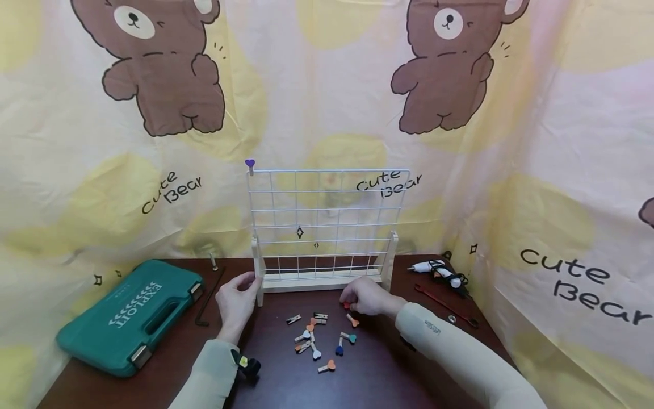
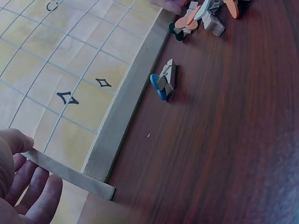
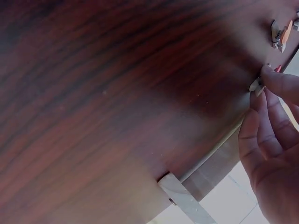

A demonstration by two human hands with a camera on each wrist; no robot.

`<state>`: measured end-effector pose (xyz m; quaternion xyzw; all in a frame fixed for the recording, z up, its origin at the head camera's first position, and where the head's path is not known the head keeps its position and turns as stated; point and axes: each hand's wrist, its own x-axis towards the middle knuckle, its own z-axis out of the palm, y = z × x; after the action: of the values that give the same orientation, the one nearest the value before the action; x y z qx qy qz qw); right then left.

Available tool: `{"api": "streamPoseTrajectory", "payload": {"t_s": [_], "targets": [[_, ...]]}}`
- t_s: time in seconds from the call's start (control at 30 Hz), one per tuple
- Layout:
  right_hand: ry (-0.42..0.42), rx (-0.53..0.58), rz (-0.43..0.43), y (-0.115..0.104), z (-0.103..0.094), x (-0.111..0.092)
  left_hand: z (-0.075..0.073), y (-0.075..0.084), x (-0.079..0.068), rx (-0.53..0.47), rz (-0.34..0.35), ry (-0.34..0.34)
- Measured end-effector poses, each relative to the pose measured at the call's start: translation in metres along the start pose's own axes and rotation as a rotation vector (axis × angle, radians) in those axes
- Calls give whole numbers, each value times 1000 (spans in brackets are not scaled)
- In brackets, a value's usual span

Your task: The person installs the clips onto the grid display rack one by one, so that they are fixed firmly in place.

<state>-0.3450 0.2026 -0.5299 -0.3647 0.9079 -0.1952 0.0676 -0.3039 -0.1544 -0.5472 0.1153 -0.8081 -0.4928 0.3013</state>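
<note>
A white wire grid stands in a pale wooden base [image 1: 322,280] on the dark table. My left hand [image 1: 238,302] grips the stand's left upright, with the thumb on one side and curled fingers on the other in the left wrist view. In front of the base, my right hand [image 1: 369,296] pinches a small clothespin [image 3: 256,87] with a red heart [image 1: 347,305], partly hidden by the fingers. Several mini clothespins with coloured hearts lie loose in front, among them an orange one [image 1: 327,366] and a blue one [image 2: 163,83]. A purple-heart clothespin [image 1: 250,164] sits on the grid's top left corner.
To the left lie a green tool case [image 1: 133,318] and a black hex key [image 1: 209,298]. A glue gun [image 1: 439,271] with a dark cord and a red wrench [image 1: 447,307] lie on the right. Behind hangs a bear-print cloth [image 1: 317,85].
</note>
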Motion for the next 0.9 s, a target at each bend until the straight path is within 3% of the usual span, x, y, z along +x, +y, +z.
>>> {"api": "streamPoseTrajectory", "payload": {"t_s": [0.2,0.37,0.53,0.67,0.9], "targets": [[-23,-94,-53,-4,-6,0,1,-1,-1,-16,10,-1],[3,-72,-118,-21,-28,3,0,-1,-1,-13,2,-8],[66,-40,-212,-54,-66,14,-1,-1,0,0,-6,-8],[98,-9,-223,-84,-104,28,-3,-1,1,5,7,0],[322,-15,-311,-136,-175,71,-2,0,1,-8,-7,-25]]}}
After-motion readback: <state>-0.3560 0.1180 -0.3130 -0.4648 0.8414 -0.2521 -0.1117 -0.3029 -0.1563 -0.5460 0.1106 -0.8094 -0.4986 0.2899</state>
